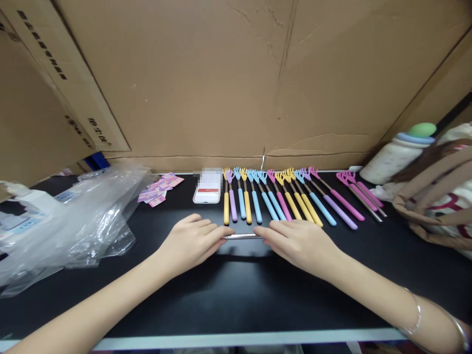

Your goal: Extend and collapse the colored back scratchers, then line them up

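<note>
My left hand (pixel 191 241) and my right hand (pixel 298 242) rest palm down on the black table (pixel 236 300), fingertips turned toward each other. Between them runs a thin silver metal rod (pixel 242 236), each end under the fingers of one hand. The fingers are curled over the rod's ends. Just behind the hands lies a row of several back scratchers (pixel 280 199) with yellow, purple, blue and pink handles and claw heads pointing to the cardboard wall.
A white phone (pixel 207 191) lies left of the row, with pink cards (pixel 159 189) further left. Crumpled clear plastic bags (pixel 73 221) cover the left side. A separate pink bunch (pixel 359 189), a white bottle (pixel 396 152) and a bag (pixel 438 196) sit at the right. Cardboard (pixel 228 78) walls the back.
</note>
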A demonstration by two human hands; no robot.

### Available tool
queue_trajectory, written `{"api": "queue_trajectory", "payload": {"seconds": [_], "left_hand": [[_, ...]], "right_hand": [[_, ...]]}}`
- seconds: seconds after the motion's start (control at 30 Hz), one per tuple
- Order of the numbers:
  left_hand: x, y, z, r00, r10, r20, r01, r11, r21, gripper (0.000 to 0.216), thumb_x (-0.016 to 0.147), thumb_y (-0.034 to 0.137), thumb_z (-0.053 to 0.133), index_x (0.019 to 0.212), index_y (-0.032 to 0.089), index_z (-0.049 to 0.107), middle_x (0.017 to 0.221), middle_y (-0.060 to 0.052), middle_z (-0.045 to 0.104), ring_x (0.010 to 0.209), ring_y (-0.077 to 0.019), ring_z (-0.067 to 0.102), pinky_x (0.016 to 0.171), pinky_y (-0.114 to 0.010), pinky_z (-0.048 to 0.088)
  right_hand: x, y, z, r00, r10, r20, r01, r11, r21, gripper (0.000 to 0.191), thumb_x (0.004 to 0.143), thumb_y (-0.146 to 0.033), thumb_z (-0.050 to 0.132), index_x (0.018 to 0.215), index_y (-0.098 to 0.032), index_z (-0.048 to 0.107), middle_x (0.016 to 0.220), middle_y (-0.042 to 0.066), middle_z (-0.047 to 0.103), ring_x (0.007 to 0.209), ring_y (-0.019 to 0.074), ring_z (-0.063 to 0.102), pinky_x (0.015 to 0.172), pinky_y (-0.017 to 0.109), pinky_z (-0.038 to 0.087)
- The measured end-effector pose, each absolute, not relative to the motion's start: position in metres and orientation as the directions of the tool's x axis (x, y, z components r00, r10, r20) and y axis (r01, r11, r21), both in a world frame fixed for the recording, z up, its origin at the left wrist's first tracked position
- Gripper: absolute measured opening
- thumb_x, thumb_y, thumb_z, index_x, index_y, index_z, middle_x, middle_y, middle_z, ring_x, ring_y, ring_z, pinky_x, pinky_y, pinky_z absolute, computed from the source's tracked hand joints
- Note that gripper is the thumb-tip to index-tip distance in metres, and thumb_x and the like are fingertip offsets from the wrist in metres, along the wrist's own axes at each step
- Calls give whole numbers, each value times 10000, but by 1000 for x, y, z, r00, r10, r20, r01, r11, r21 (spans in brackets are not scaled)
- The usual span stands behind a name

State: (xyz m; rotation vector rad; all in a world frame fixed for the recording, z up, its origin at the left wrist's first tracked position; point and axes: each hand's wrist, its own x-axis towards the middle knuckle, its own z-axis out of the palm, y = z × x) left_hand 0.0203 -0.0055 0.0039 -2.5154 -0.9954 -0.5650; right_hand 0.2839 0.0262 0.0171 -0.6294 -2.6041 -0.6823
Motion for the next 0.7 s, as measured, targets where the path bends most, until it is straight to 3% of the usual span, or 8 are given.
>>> {"api": "queue_trajectory", "payload": {"seconds": [0.1,0.3,0.43,0.5,0.7], "left_hand": [[22,-8,5,666,576,474,717,-669,-195,244,977,274,361,995,230,600,717,34,685,616,-116,615,538,-272,341],[17,-9,24,698,549,460,705,-639,-308,346,983,341,341,765,216,579,576,31,573,536,-122,542,537,-276,336],[-14,-4,33,669,558,491,742,-544,-391,362,978,349,351,736,219,587,582,16,559,563,-137,531,563,-270,338],[-36,-3,34,634,582,510,773,-472,-424,335,969,359,379,761,225,605,610,8,569,606,-149,539,574,-267,335],[-74,-13,36,668,594,449,727,-389,-566,292,961,346,423,779,234,622,668,6,579,675,-156,519,636,-255,353]], "right_hand": [[285,22,21,-836,315,450,506,759,409,262,959,-278,399,965,-222,655,615,-26,601,515,108,562,463,286,311],[295,11,29,-822,319,472,536,715,449,215,924,-183,451,946,-221,661,646,-15,629,557,116,570,516,288,317],[330,24,36,-784,337,521,598,633,491,162,908,-236,504,910,-215,665,729,8,673,627,127,593,566,276,323],[357,36,40,-781,327,533,618,530,580,181,913,-253,500,887,-201,671,729,21,675,641,135,587,589,274,335],[414,53,43,-819,336,465,569,384,727,171,900,-227,520,866,-168,676,749,43,679,773,184,583,671,280,389]]}}
